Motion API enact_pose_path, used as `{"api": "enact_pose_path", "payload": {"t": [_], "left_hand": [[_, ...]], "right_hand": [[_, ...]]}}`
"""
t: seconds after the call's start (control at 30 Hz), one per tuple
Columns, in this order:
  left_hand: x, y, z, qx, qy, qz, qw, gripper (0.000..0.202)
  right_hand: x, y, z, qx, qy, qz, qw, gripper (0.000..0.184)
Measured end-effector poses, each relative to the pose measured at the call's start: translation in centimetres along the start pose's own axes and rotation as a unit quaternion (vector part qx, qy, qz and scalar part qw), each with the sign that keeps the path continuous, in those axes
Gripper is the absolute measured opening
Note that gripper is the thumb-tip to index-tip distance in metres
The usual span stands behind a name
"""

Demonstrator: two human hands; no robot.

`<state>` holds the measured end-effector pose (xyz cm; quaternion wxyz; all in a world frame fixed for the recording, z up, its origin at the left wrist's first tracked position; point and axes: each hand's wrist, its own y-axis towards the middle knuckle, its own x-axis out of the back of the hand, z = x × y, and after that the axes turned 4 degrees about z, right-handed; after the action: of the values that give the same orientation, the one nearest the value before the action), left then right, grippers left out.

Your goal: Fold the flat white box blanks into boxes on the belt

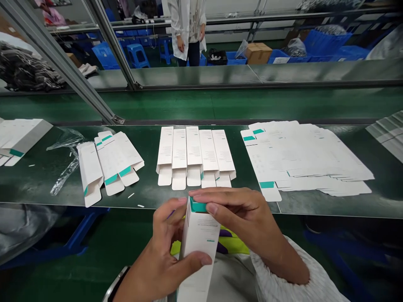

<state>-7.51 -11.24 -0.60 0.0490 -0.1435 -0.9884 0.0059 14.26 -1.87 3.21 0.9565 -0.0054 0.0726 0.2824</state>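
A tall white carton [201, 239] with a teal end stands upright in front of me, near my body. My left hand [166, 247] is wrapped round its side, thumb across the printed face. At the top, my right hand [242, 218] has its fingers over the teal end flap, with the thumb pressed against the upper edge. Beyond my hands, a row of several folded-out white cartons [194, 144] lies side by side on the dark green table [147, 193], their near flaps open.
Flat cartons [308, 155] lie fanned in a pile at the right. On the left are partly flattened cartons [115, 157], crumpled clear plastic [67, 167] and a larger carton pile [23, 134]. A metal post [69, 63] slants up at left. Across the aisle stands a person in a white coat [181, 25].
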Motion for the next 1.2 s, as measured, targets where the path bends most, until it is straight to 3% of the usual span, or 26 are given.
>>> {"api": "enact_pose_path", "payload": {"t": [0.23, 0.4, 0.63, 0.7, 0.77, 0.8, 0.83, 0.9, 1.0, 1.1, 1.17, 1.2], "left_hand": [[-0.1, 0.2, -0.6, -0.038, -0.022, -0.041, 0.998, 0.078], [-0.5, 0.6, -0.6, -0.027, -0.027, -0.052, 0.998, 0.06], [-0.8, 2.1, -0.9, -0.023, -0.1, -0.064, 0.993, 0.056], [-0.5, 2.9, -1.7, 0.001, -0.146, -0.107, 0.983, 0.06], [0.0, 3.8, -2.5, 0.024, -0.179, -0.218, 0.959, 0.074], [0.1, 4.3, -2.9, 0.033, -0.183, -0.276, 0.943, 0.081], [0.3, 4.7, -3.2, 0.037, -0.183, -0.32, 0.929, 0.085], [0.4, 5.4, -3.6, 0.025, -0.19, -0.352, 0.916, 0.081], [0.9, 5.4, -3.4, -0.023, -0.186, -0.351, 0.917, 0.06], [2.7, 3.4, -2.4, -0.044, -0.095, -0.332, 0.938, 0.027], [5.0, 0.9, -1.0, -0.007, -0.062, -0.253, 0.965, 0.014], [6.3, -0.6, -0.1, 0.053, -0.081, -0.18, 0.979, 0.02]], "right_hand": [[0.2, -0.4, 0.6, 0.08, -0.081, 0.059, 0.992, 0.051], [-0.1, -0.1, 0.5, 0.081, -0.073, 0.037, 0.993, 0.036], [-0.2, 0.4, -1.1, 0.105, -0.062, 0.028, 0.992, 0.036], [-0.5, 0.1, -1.6, 0.021, -0.024, 0.047, 0.998, 0.061], [-1.0, -0.3, -2.0, -0.113, 0.039, 0.077, 0.99, 0.101], [-1.3, -0.4, -2.0, -0.173, 0.076, 0.089, 0.978, 0.112], [-1.7, -0.5, -1.9, -0.215, 0.118, 0.096, 0.965, 0.113], [-2.4, -0.3, -1.4, -0.25, 0.215, 0.091, 0.94, 0.102], [-2.9, 0.5, 0.1, -0.258, 0.327, 0.045, 0.908, 0.104], [-2.6, 1.1, 1.5, -0.251, 0.338, 0.009, 0.907, 0.119], [-2.1, 1.3, 1.9, -0.237, 0.342, 0.004, 0.909, 0.128], [-1.8, 1.2, 2.1, -0.229, 0.342, 0.006, 0.911, 0.13]]}}
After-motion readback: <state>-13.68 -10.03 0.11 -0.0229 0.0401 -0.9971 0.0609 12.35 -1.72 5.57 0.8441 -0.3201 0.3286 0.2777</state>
